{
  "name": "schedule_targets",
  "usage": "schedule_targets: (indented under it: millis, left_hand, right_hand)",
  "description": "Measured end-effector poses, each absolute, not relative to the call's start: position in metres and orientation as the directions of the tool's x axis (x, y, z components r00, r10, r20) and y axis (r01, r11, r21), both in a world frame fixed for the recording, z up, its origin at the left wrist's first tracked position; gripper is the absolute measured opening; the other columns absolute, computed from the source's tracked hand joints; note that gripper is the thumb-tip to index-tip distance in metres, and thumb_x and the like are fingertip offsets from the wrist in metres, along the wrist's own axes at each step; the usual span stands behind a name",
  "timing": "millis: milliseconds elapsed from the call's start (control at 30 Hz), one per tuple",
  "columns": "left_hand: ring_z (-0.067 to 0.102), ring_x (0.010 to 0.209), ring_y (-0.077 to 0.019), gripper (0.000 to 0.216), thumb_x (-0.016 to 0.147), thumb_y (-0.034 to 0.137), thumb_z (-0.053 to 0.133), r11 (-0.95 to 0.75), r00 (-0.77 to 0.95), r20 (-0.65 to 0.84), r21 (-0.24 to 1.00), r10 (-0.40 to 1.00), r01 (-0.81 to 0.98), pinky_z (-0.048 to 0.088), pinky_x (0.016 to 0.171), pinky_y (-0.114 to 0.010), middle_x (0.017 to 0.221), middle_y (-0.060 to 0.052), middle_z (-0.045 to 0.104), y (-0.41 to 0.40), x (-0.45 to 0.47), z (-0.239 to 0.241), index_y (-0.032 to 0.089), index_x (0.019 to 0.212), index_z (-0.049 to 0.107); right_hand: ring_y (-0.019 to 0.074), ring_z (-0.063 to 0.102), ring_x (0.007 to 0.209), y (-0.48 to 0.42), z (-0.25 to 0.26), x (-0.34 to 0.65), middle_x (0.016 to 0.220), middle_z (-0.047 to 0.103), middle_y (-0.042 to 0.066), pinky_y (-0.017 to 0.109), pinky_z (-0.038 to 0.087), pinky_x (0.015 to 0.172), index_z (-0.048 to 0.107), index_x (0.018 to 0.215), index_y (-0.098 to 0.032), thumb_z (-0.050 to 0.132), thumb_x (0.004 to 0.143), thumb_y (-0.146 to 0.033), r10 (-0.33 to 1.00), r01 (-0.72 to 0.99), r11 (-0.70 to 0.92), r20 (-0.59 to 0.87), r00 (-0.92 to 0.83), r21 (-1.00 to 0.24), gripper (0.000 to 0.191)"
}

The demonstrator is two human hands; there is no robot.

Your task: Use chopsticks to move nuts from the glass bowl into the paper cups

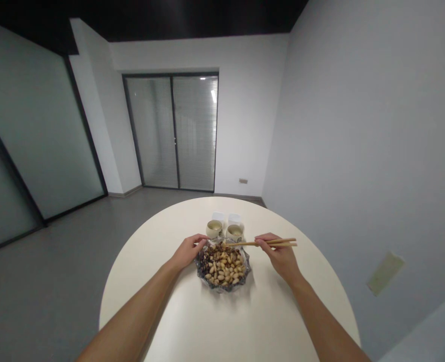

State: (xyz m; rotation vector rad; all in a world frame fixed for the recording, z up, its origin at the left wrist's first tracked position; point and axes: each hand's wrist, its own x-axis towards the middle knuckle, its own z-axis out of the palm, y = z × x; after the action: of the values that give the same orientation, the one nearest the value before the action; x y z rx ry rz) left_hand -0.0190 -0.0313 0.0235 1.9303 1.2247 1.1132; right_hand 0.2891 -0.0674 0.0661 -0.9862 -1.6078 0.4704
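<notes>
A scalloped glass bowl (247,271) full of pistachios and darker nuts sits in the middle of a round white table (222,327). My left hand (188,250) rests against the bowl's left rim, fingers curled on its edge. My right hand (279,254) is closed on a pair of wooden chopsticks (262,243). They lie nearly level, with their tips pointing left over the bowl's far rim. Just behind the bowl stand two small ceramic cups (214,229) side by side.
Two small white items (234,219) sit behind the cups near the table's far edge. Grey floor lies to the left. A white wall stands close on the right, and glass sliding doors (173,133) are at the far end.
</notes>
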Motion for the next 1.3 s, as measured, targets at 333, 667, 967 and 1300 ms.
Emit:
schedule_targets:
  millis: [333,667,967,1300]
  left_hand:
    - [0.068,0.098,-0.0248,0.035,0.09,0.043,0.051,-0.4,0.231,0.331,0.819,0.915,0.41,0.05,0.09,-0.036,0.105,-0.006,0.075,-0.0303,-0.0203,0.0213,0.018,0.106,0.071]
    - [0.067,0.099,-0.0251,0.034,0.091,0.042,0.051,-0.407,0.23,0.339,0.814,0.912,0.415,0.05,0.092,-0.037,0.106,-0.007,0.075,-0.0286,-0.0203,0.0199,0.018,0.106,0.071]
    - [0.067,0.098,-0.0246,0.033,0.091,0.041,0.051,-0.41,0.236,0.34,0.816,0.91,0.407,0.05,0.091,-0.036,0.106,-0.007,0.075,-0.0276,-0.02,0.0181,0.019,0.105,0.071]
    - [0.067,0.1,-0.0243,0.034,0.09,0.042,0.051,-0.405,0.234,0.334,0.816,0.913,0.412,0.051,0.091,-0.035,0.107,-0.006,0.075,-0.0272,-0.0206,0.0169,0.019,0.106,0.071]
  right_hand:
    - [0.0229,0.068,0.077,-0.0666,0.0637,0.2865,0.082,0.074,0.006,0.035,0.056,0.072,0.075,0.082,-0.022,0.07,0.082,-0.045,0.8,0.329,0.576,0.599,-0.035,-0.749,0.024]
    - [0.0236,0.069,0.078,-0.0658,0.063,0.286,0.083,0.075,0.007,0.035,0.057,0.072,0.076,0.083,-0.022,0.071,0.082,-0.044,0.813,0.323,0.562,0.58,-0.049,-0.761,0.023]
    - [0.0221,0.068,0.076,-0.065,0.0631,0.2876,0.081,0.074,0.006,0.034,0.056,0.07,0.076,0.084,-0.021,0.071,0.081,-0.044,0.799,0.301,0.575,0.601,-0.006,-0.761,0.023]
    - [0.02,0.065,0.069,-0.0606,0.0609,0.2935,0.085,0.074,0.008,0.032,0.054,0.059,0.076,0.089,-0.02,0.071,0.08,-0.048,0.797,0.291,0.551,0.596,0.095,-0.782,0.029]
